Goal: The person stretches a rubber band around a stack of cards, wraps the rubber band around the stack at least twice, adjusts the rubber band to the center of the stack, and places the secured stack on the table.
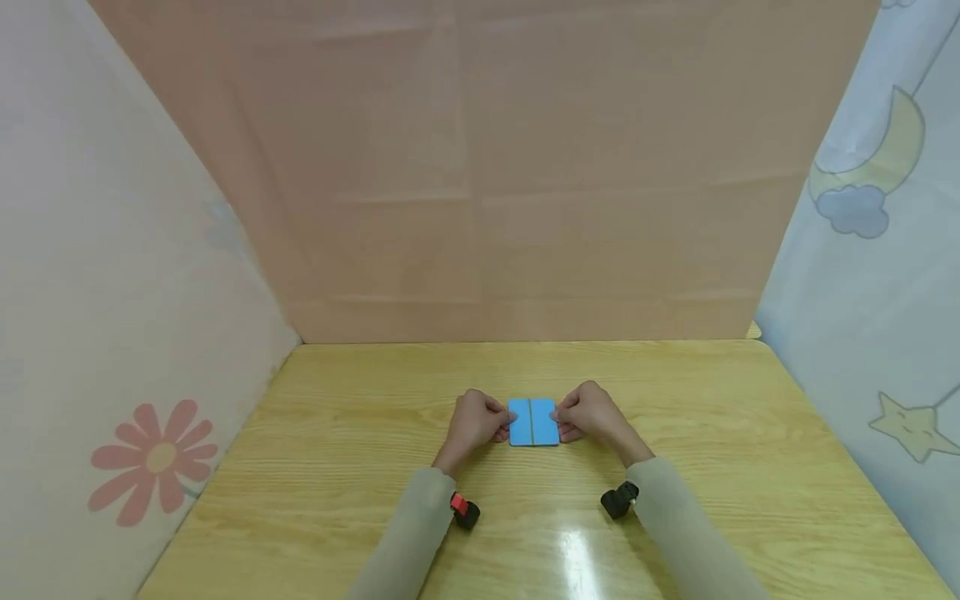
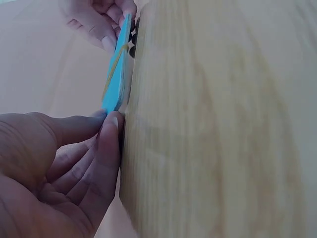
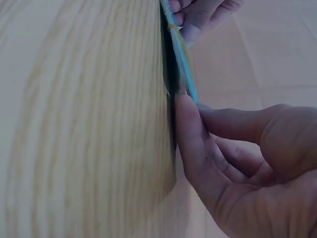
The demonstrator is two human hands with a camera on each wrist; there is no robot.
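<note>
A flat, light-blue stack of cards [image 1: 520, 429] lies level just over the wooden tabletop, with a thin yellowish rubber band [image 1: 532, 422] running across its middle. My left hand [image 1: 476, 422] pinches the left edge between thumb and fingers. On the opposite edge, my right hand [image 1: 592, 417] pinches it the same way. Seen from the left wrist, the blue stack [image 2: 116, 82] is thin and edge-on, with the band [image 2: 115, 69] around it. In the right wrist view its layered edge [image 3: 184, 67] shows between both hands. The stack's underside is mostly hidden.
The wooden table [image 1: 360, 467] extends around both hands. A brown paper-like sheet [image 1: 465, 183] hangs behind it. Pale patterned walls stand at either side, with a pink flower [image 1: 159, 458] on the left and a moon [image 1: 885, 150] on the right.
</note>
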